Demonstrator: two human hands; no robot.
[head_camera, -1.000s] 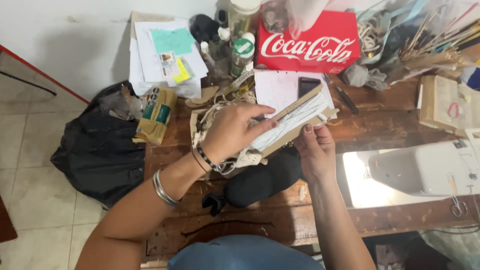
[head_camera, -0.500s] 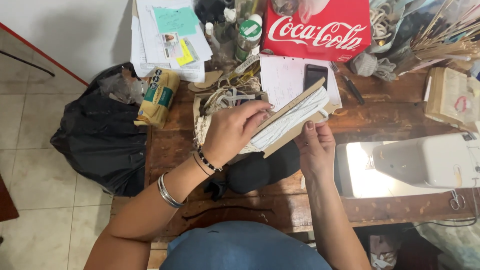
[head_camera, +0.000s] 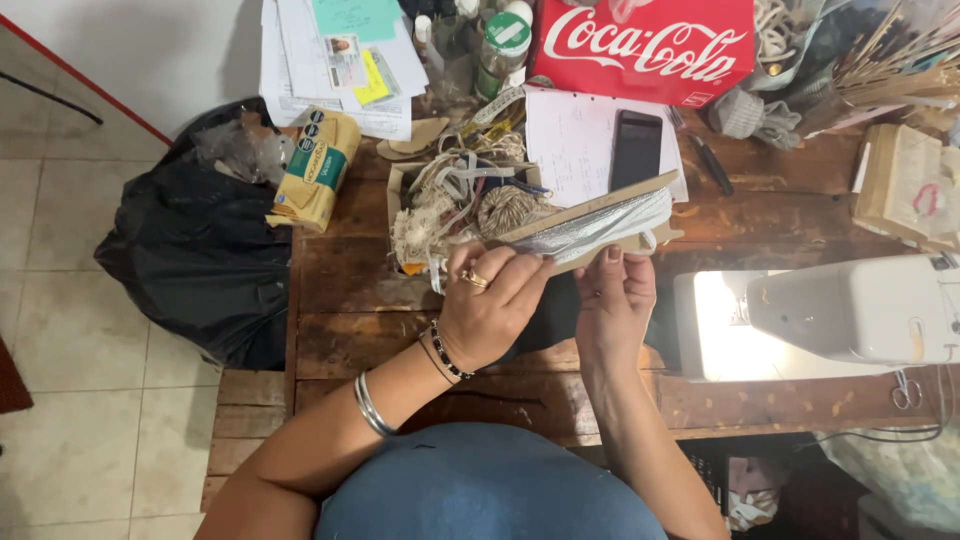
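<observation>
Both hands are on the cardboard card (head_camera: 600, 215) wound with silvery ribbon (head_camera: 590, 235), held in the air just above the front edge of the bench (head_camera: 340, 300). Left hand (head_camera: 490, 305) is closed around the card's left end, thumb and fingers pinching it. Right hand (head_camera: 615, 295) grips from below near the card's middle, fingertips curled up onto the ribbon. The card is tilted, its right end higher, and it sits directly in front of the open box of cords and trims (head_camera: 460, 200). Ribbon looks wound flat along most of the card; a short loose loop shows at the right end, so the winding looks nearly complete, with only the tail end left untidy. I can't tell whether the end is tucked or secured. Behind the card: black phone (head_camera: 636, 148) lying on a white notebook (head_camera: 575, 140). To the card's right: white sewing machine (head_camera: 850, 310), lamp on.
</observation>
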